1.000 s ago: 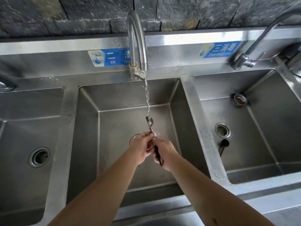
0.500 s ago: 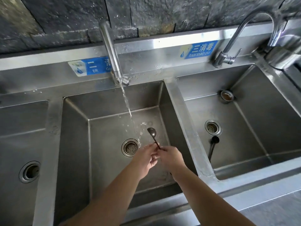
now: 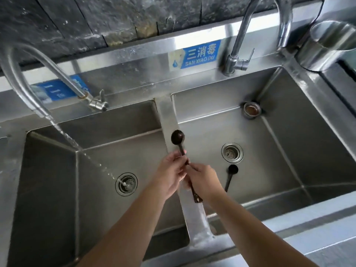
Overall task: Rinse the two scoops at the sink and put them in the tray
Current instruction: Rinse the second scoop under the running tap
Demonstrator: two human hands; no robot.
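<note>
Two scoops: both show in the head view, one held, one lying loose.
Held scoop: a dark, long-handled scoop with a small round bowl (image 3: 177, 137), above the steel divider (image 3: 167, 120) between the two basins, bowl pointing away from the person, handle end sticking out below the hands.
Left hand (image 3: 169, 174): closed around the stem just under the bowl, thumb and fingers pinching it.
Right hand (image 3: 204, 182): closed on the same stem lower down, touching the left hand; both hands are together on this one scoop.
Second scoop: a matching dark round-bowled scoop (image 3: 231, 175), flat on the floor of the right steel basin (image 3: 289, 151), between its drain (image 3: 232, 152) and the front wall, just beside the right hand.
Water: a thin stream from the curved left faucet (image 3: 23, 87) falls to the left basin's drain (image 3: 126, 184), well apart from the held scoop.
Handling, by judgement: light, stiff and thin; probably wet, so likely slippery along the narrow stem.
Where to hold: mid-handle, pinched firmly; for the lying scoop, the handle end nearest the front wall looks easiest to lift.
Tray: not in view.
</note>
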